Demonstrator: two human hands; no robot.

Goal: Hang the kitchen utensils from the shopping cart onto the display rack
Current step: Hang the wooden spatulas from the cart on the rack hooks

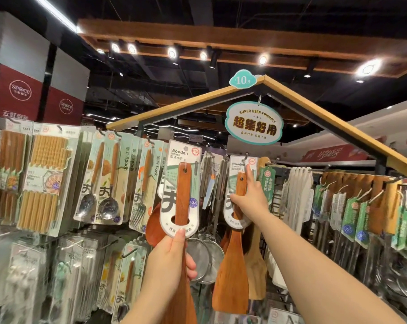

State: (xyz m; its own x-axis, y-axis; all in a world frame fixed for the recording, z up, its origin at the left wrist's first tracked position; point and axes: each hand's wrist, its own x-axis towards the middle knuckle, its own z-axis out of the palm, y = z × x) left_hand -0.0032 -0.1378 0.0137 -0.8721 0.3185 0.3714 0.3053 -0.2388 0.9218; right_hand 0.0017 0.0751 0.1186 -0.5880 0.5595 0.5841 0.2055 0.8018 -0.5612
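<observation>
Left grip (172,256) closed round carded wooden turner (182,183) low on handle; card sticks up above fist. Right grip (249,197) pinches 2nd turner (231,265), card top at hook (245,157), blade hanging below.

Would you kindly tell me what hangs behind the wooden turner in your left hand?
Behind the wooden turner the left hand grips hang steel mesh strainers, slim steel utensils and a rounded wooden utensil. Its card covers part of each and any hook behind it.
</observation>
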